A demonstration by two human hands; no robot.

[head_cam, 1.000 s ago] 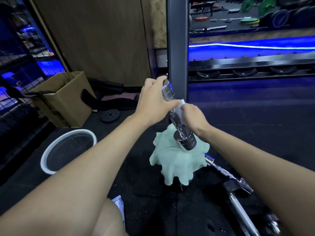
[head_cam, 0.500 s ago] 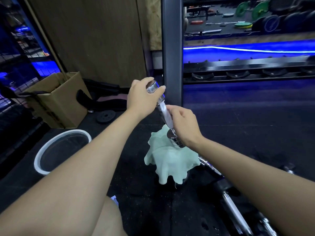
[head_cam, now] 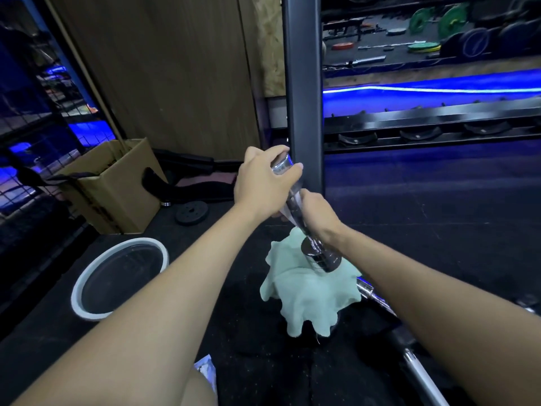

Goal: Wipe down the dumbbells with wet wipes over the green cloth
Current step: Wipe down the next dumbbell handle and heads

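Since half a second before, my right hand (head_cam: 314, 213) had slid the white wet wipe (head_cam: 288, 210) up the handle of the small chrome dumbbell (head_cam: 304, 221), fingers curled around it. My left hand (head_cam: 263, 183) gripped the top end, the lower end resting tilted on the crumpled green cloth (head_cam: 307, 294) on the floor. It looked heavy, stiff and slick, so I judged the ends safest to hold.

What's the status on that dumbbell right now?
Left hand grips dumbbell top. Right hand holds wet wipe around handle. Lower end on green cloth.
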